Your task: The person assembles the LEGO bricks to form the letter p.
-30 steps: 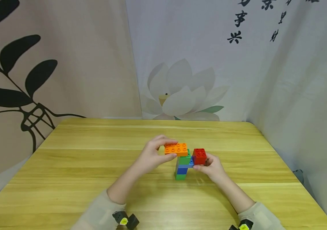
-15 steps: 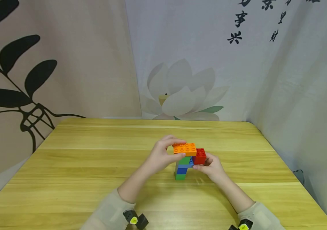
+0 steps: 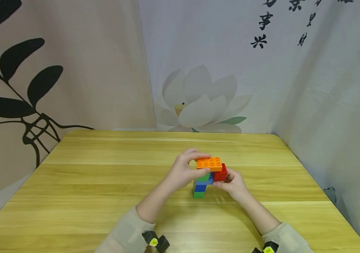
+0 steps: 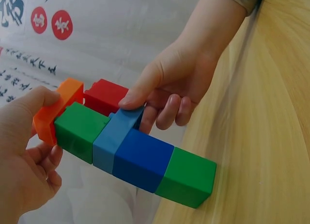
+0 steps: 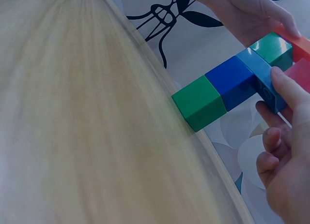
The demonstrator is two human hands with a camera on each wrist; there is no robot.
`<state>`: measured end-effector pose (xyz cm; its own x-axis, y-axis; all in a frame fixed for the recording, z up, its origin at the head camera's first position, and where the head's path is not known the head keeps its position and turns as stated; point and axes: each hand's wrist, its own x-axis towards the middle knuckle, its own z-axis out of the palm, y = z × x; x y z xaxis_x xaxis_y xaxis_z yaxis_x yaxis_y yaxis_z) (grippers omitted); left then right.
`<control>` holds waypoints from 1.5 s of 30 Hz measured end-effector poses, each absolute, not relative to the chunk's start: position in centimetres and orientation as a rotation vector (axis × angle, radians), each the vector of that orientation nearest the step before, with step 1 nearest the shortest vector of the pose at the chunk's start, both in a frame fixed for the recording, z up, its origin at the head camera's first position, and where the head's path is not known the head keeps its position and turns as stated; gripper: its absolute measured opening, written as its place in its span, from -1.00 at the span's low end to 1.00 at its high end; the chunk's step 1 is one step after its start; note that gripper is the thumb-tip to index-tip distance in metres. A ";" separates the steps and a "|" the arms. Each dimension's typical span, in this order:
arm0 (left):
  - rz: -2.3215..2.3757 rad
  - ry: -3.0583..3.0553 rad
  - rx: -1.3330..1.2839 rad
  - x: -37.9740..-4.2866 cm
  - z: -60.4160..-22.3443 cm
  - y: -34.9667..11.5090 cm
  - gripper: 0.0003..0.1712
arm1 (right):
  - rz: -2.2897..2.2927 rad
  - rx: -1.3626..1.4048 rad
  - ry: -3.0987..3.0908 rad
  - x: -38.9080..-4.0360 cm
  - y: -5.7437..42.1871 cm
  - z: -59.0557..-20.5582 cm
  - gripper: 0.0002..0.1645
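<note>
A small tower of toy building bricks stands on the table. Its lowest brick is green (image 4: 190,178), with a dark blue brick (image 4: 144,160) above. A longer light blue brick (image 4: 112,142) lies over that and juts out to the right. It bears an upper green brick (image 4: 81,129) on the left and a red brick (image 3: 220,175) on the overhang. My left hand (image 3: 183,173) pinches an orange brick (image 3: 209,164) between thumb and fingers, right over the upper green and red bricks. My right hand (image 3: 236,187) grips the tower's overhanging side, thumb where the red and light blue bricks meet.
The wooden table (image 3: 104,189) reaches back to printed cloth hangings (image 3: 110,70) with leaves, a lotus and dark lettering. Black wrist devices (image 3: 156,240) are strapped over both sleeves.
My left hand has carried the orange brick rightward, from the tower's left side to over the upper green and red bricks. My right hand and the tower have kept their place.
</note>
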<state>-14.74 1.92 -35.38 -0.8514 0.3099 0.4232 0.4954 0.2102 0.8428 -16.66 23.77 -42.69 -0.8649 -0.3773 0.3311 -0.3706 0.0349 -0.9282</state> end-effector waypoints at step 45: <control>-1.430 -2.337 -0.937 -14.8 -35.4 1.8 -0.64 | -1.990 -0.728 2.259 -16.5 24.0 -42.6 -0.46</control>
<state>-14.76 1.83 -35.44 -0.7636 0.3945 0.5111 0.6347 0.3132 0.7065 -16.48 23.98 -42.62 -0.8887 -0.3711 0.2692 -0.3138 0.0643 -0.9473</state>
